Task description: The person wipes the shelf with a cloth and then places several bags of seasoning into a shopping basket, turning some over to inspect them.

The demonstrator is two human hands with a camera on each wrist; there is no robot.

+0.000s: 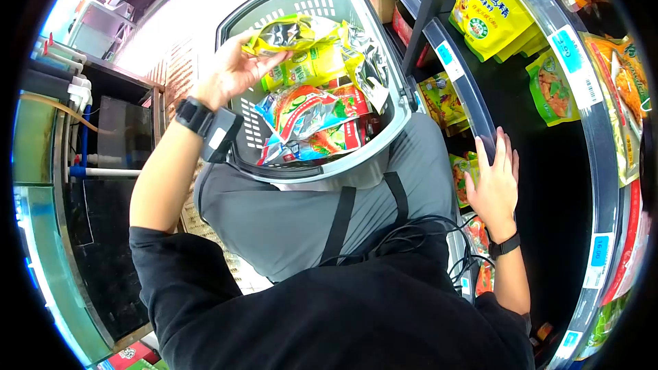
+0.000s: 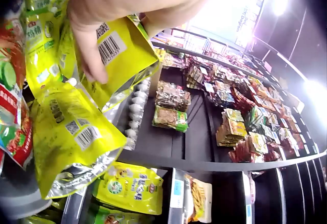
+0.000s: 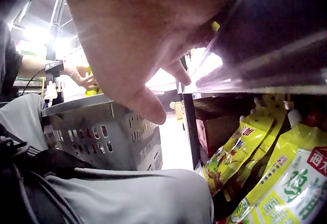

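Observation:
My left hand (image 1: pixel 229 72) pinches a yellow foil pouch (image 1: pixel 291 33) between thumb and fingers over the grey shopping basket (image 1: pixel 262 25). In the left wrist view, the thumb of the left hand (image 2: pixel 120 1) presses beside the barcode on this pouch (image 2: pixel 130 55). Other yellow pouches (image 2: pixel 76 127) lie near it. Below, the basket holds red and blue food packets (image 1: pixel 301 113). My right hand (image 1: pixel 495 181) rests on the dark shelf edge (image 1: pixel 473 106), fingers extended and holding nothing. The right wrist view shows that hand (image 3: pixel 148 40) with its thumb pointing down.
The basket stands at the person's knees (image 1: pixel 411 157). To the right, shelves carry hanging yellow bags (image 1: pixel 483 14), a green pouch (image 1: pixel 552 89) and price tags (image 1: pixel 569 48). Black cables (image 1: pixel 404 240) lie across the lap. Glass tanks (image 1: pixel 41 233) stand on the left.

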